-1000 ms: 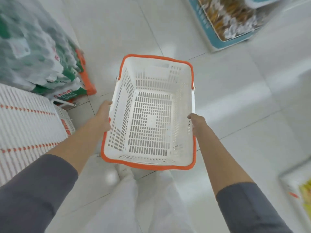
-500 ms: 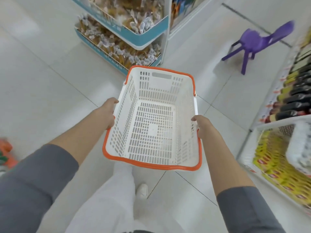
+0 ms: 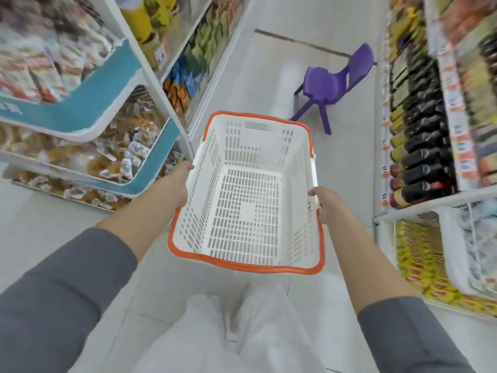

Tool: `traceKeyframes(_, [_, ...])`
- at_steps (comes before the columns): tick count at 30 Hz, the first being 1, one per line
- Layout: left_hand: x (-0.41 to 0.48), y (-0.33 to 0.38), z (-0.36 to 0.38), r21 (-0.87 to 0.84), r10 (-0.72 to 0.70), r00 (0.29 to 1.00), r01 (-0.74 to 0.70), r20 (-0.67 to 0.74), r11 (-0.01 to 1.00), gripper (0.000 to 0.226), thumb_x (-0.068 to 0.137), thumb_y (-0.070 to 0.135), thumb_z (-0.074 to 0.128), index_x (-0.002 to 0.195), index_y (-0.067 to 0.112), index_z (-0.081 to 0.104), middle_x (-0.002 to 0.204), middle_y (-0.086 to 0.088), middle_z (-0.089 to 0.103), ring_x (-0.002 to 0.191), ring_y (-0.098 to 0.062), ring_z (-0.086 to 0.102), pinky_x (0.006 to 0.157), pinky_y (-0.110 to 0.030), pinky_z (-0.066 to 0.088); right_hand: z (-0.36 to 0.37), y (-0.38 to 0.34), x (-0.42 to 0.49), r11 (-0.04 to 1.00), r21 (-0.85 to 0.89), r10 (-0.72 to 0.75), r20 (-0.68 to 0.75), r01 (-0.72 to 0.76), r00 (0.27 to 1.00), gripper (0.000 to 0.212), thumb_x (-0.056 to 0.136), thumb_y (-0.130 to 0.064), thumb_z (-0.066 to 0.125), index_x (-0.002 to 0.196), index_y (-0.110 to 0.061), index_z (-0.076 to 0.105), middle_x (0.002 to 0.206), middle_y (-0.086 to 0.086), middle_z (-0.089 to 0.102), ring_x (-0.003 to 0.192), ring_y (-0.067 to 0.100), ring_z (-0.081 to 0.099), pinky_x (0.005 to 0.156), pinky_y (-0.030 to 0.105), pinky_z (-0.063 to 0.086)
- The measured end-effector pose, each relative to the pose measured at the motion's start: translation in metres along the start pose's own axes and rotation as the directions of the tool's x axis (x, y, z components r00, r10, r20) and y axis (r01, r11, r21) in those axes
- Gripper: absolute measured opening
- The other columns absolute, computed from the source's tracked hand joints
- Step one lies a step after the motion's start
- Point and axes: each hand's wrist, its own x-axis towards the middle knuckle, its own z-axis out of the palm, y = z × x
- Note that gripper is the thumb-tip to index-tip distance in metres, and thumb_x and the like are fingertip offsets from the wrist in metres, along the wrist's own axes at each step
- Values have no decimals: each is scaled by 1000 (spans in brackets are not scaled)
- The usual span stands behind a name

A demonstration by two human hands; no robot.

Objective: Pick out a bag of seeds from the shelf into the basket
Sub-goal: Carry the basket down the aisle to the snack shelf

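Your left hand [image 3: 180, 184] and right hand [image 3: 326, 204] each grip a side rim of the white basket [image 3: 250, 261]; shelves [image 3: 150, 74] flank the aisle.

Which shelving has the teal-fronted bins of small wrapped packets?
The rack left of the basket, by the left hand; the right shelving holds dark bottles instead.

I hold the basket [image 3: 243, 265] out in front of me at waist height, my left hand [image 3: 178, 184] gripping its left side and my right hand [image 3: 326, 205] its right. It is white slotted plastic with an orange rim, level, its long axis pointing away from me. The teal-fronted shelf [image 3: 80, 109] stands just to its left, stacked with blurred packets. I cannot tell which are seeds.
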Motion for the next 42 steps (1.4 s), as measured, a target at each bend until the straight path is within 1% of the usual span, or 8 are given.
traceKeyframes(7, [40, 192, 135, 140, 107, 994, -106, -5, 984, 55, 95, 35, 54, 142, 15, 35, 153, -8, 37, 132, -34, 44, 112, -40, 32, 24, -171, 132, 997, 64, -34, 0, 34, 999, 51, 96, -8, 53, 145, -2, 39, 155, 13, 33, 143, 28, 32, 111, 37, 31])
traceKeyframes(15, [113, 401, 245, 145, 43, 999, -42, -1, 989, 34, 102, 37, 45, 110, 5, 51, 96, -8, 71, 90, -14, 63, 71, -21, 48, 45, -373, 257, 994, 106, 22, -21, -20, 1000, 50, 94, -13, 56, 142, -5, 44, 147, 11, 42, 136, 28, 41, 101, 33, 36])
traceKeyframes(18, [161, 478, 281, 158, 62, 998, -61, -1, 986, 51, 100, 40, 47, 142, 11, 41, 139, -16, 50, 122, -25, 52, 91, -26, 40, 62, -440, 325, 989, 145, 37, -29, -32, 999, 56, 84, -17, 63, 137, -7, 47, 141, 12, 49, 127, 30, 49, 101, 36, 42])
traceKeyframes(22, [240, 575, 325, 151, 49, 999, -49, 5, 987, 45, 97, 42, 51, 111, 0, 56, 107, -24, 65, 79, 3, 70, 81, -29, 46, 82, -516, 426, 980, 186, 82, -42, -73, 996, 58, 77, -21, 66, 132, -9, 51, 143, 13, 49, 132, 33, 48, 113, 50, 38])
traceKeyframes(25, [291, 642, 354, 153, 45, 999, -41, -18, 987, 65, 89, 45, 56, 140, 6, 46, 146, -9, 47, 133, -20, 49, 111, -40, 40, 101, -580, 462, 974, 198, 123, -53, -111, 991, 51, 80, -24, 66, 128, -12, 51, 143, 10, 49, 132, 30, 48, 113, 43, 37])
traceKeyframes(32, [433, 747, 427, 144, 58, 996, -48, -64, 988, 39, 83, 44, 57, 106, 13, 50, 133, -9, 52, 116, -28, 54, 111, -50, 37, 144, -671, 630, 986, -26, 161, -45, -162, 986, 68, 73, -30, 71, 132, -3, 50, 115, 13, 57, 113, 34, 60, 100, 52, 49])
traceKeyframes(36, [558, 764, 455, 152, 88, 993, -74, -81, 986, 81, 71, 52, 59, 142, 19, 43, 155, -8, 38, 140, -32, 38, 114, -54, 31, 175, -690, 745, 963, -192, 188, -23, -189, 982, 62, 75, -30, 68, 129, -6, 50, 123, 16, 59, 109, 36, 61, 92, 45, 52])
traceKeyframes(42, [802, 752, 452, 223, 106, 979, -66, -172, 972, 112, 35, 64, 58, 137, 17, 54, 136, -15, 59, 122, -39, 56, 104, -56, 42, 248, -668, 904, 960, -208, 197, 29, -187, 980, 48, 79, -24, 66, 121, -3, 57, 103, 11, 56, 81, 27, 56, 74, 35, 45])
